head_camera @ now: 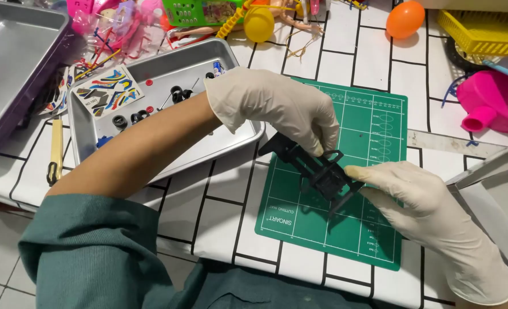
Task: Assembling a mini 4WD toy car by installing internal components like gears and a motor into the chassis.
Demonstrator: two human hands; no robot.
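Teal sleeve (94, 252) nearest the lens, bare forearm running from it up toward the mat (380, 114). Mat: green, gridded, lying on a white cloth with black brick lines.

Right hand (431, 223), white glove, enters over the mat's near right corner. Thumb and forefinger pressed together on the right end of the black frame (317, 166); remaining fingers curled under, state not readable.

Frame: black plastic, open lattice, tilted, held just above the mat's middle, not touching it. Shadow falls on the mat below.

Left hand (277, 106), white glove, over the mat's far left corner. Fingers bent down and bunched, tips pinching the frame's upper edge from above.

Left of the mat: steel tray (239, 140), its corner just beside the mat's edge. Small black wheels (134, 117) and thin rods inside. Sticker sheet (108, 91) lies across its far left rim.

Far left of mat: wooden-handled tool (56, 151), second tray (14, 63).

Right of mat: pink funnel-like toy (494, 97).

Beyond mat: yellow ball (258, 24), orange ball (405, 19), yellow basket (483, 28).
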